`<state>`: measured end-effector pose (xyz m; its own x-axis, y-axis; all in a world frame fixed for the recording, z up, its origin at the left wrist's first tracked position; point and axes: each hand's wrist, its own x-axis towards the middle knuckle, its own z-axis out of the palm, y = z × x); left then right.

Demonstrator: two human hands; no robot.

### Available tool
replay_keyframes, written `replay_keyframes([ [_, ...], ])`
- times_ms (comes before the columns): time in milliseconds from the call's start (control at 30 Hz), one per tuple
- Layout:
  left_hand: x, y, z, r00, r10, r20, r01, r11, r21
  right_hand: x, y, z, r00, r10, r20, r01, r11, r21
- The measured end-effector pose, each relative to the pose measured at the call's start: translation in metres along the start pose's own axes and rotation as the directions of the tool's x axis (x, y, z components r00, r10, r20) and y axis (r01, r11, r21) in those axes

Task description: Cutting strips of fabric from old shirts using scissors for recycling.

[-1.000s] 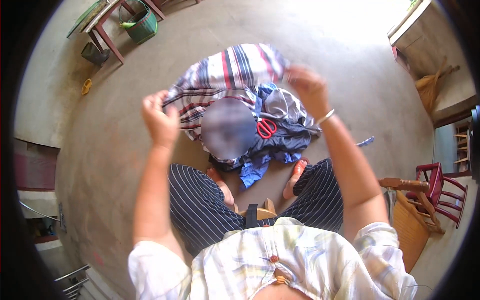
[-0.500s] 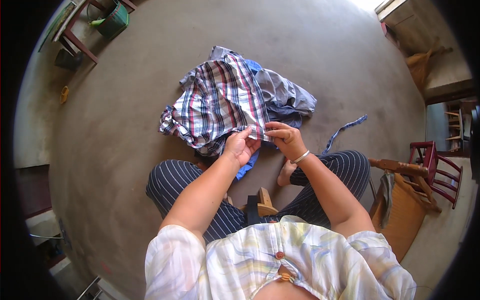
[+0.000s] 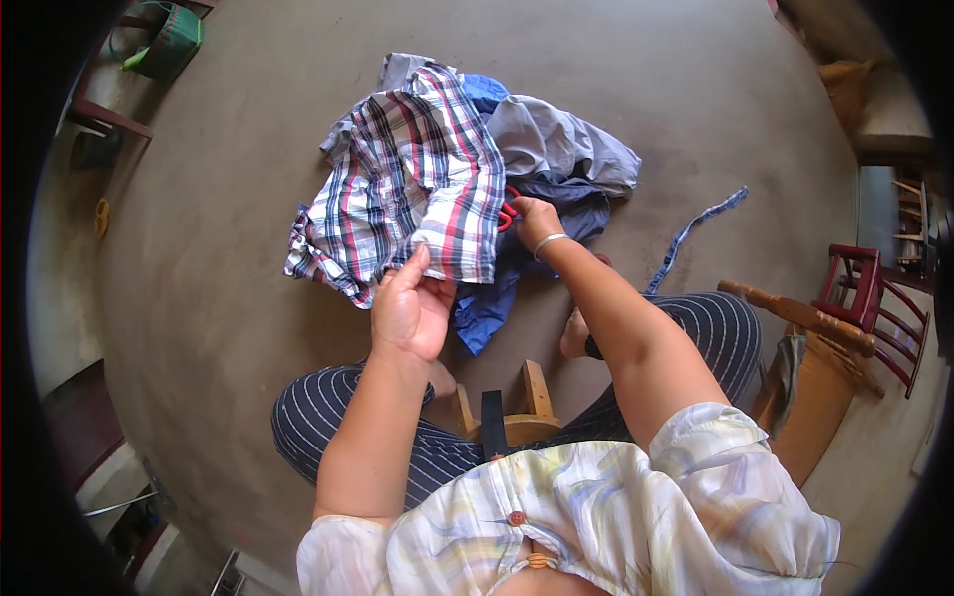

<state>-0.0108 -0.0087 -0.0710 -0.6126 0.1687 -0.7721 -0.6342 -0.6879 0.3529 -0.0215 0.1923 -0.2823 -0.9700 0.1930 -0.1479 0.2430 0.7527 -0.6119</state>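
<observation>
A red, white and blue plaid cloth [image 3: 417, 189] lies spread over a pile of clothes on the concrete floor. My left hand [image 3: 409, 306] grips the plaid cloth's near edge. My right hand [image 3: 535, 221] reaches onto the pile and touches red-handled scissors [image 3: 508, 213], which lie partly hidden by the plaid cloth. Under it lie a grey garment [image 3: 556, 144] and dark blue cloth [image 3: 497, 298]. I sit on a low wooden stool [image 3: 502, 407] in striped trousers.
A loose strip of blue checked cloth [image 3: 696, 233] lies on the floor to the right. Wooden chairs [image 3: 855, 328] stand at the right. A green basket [image 3: 169, 45] and dark chair legs sit at the far left.
The plaid cloth, held up spread in both hands a second ago, now lies on the pile. My right hand has let it go and moved onto the scissors.
</observation>
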Motion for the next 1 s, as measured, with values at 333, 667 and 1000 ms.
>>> replay_keyframes([
  [333,0.003,-0.02,-0.005,0.991,-0.136,-0.018,0.137,0.987,0.082,0.017,-0.013,0.026,0.94,0.071,0.335,-0.077,0.997,0.006],
  [667,0.019,-0.033,-0.009,0.982,-0.144,0.121,0.132,0.986,0.104,-0.147,-0.094,-0.097,0.613,0.415,0.672,-0.744,0.017,0.668],
  [1000,0.026,-0.046,-0.021,0.985,-0.174,0.011,0.161,0.933,0.322,-0.22,-0.136,-0.106,0.685,0.181,0.706,-0.715,-0.022,0.699],
])
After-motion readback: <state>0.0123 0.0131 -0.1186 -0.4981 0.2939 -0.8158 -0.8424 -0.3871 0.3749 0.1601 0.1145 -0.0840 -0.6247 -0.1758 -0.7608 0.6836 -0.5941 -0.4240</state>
